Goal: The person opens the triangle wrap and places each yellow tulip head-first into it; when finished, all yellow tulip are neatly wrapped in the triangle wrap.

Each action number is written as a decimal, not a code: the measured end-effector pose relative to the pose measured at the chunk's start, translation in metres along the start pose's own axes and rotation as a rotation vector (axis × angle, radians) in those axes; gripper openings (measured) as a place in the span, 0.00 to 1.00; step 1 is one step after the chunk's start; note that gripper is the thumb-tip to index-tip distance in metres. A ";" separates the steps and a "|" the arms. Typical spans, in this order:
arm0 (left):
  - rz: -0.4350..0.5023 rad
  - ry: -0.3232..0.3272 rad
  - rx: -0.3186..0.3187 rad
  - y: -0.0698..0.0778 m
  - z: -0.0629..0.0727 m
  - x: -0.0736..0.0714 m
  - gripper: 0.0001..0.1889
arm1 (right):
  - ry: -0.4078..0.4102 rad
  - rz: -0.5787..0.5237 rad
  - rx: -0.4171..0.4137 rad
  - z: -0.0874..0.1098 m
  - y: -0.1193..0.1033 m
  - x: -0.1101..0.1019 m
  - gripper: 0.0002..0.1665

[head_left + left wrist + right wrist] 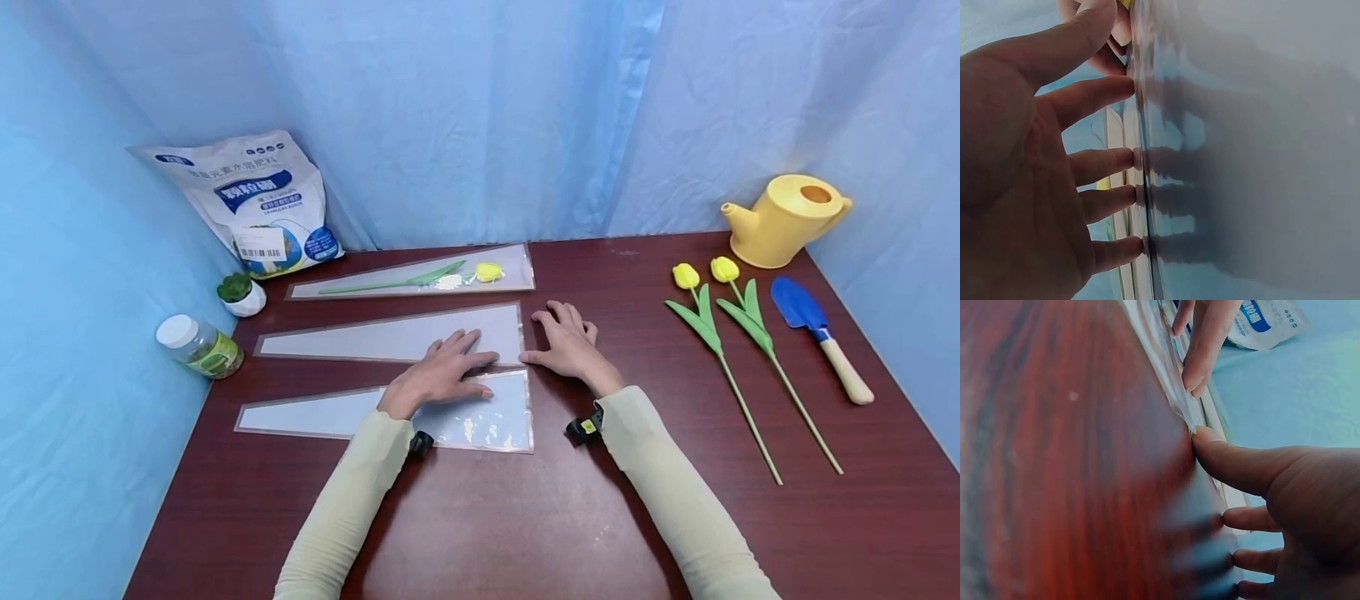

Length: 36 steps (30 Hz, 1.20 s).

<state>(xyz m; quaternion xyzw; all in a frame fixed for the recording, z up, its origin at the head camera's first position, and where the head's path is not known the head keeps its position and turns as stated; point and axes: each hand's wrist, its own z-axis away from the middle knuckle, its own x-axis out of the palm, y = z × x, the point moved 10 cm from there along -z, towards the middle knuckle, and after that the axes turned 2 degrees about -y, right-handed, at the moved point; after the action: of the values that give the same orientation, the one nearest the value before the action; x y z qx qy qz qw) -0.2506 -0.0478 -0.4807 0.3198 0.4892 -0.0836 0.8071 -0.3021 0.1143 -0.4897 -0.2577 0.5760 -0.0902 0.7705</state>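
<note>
Three tapered clear flower sleeves with white inside lie in a stack of rows on the table. My left hand [441, 373] rests on the middle sleeve [337, 340], fingers spread; in the left wrist view its fingertips touch the glossy film. Its thumb side reaches over the near sleeve [300, 415]. My right hand [567, 343] is just past the wide end of the middle sleeve, its fingers set down on the table. In the right wrist view the thumb [1229, 456] touches the sleeve's edge. The far sleeve [352, 288] contains a yellow tulip [488, 272] with a green stem.
Two yellow tulips [705, 325] [752, 321] lie on the right beside a blue trowel [802, 307]. A yellow watering can [780, 221] stands behind them. At the left are a fertilizer bag [255, 204], a small potted succulent [243, 293] and a white-lidded jar [201, 346].
</note>
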 end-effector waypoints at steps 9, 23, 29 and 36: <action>-0.009 -0.023 -0.009 0.003 -0.002 -0.002 0.34 | 0.026 0.004 0.018 -0.003 0.000 -0.004 0.44; 0.000 -0.022 -0.040 0.002 -0.003 -0.002 0.35 | 0.064 0.018 0.075 -0.008 -0.008 -0.004 0.40; -0.003 -0.019 -0.035 0.001 -0.002 -0.002 0.35 | 0.050 -0.035 0.010 -0.010 -0.018 0.001 0.34; -0.007 -0.023 -0.021 0.002 -0.004 -0.003 0.34 | 0.016 -0.245 -0.080 -0.010 -0.028 0.003 0.31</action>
<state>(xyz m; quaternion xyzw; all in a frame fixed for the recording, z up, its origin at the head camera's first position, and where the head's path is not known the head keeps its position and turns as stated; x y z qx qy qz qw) -0.2543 -0.0446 -0.4785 0.3085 0.4818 -0.0849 0.8157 -0.3063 0.0858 -0.4801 -0.3558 0.5494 -0.1627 0.7383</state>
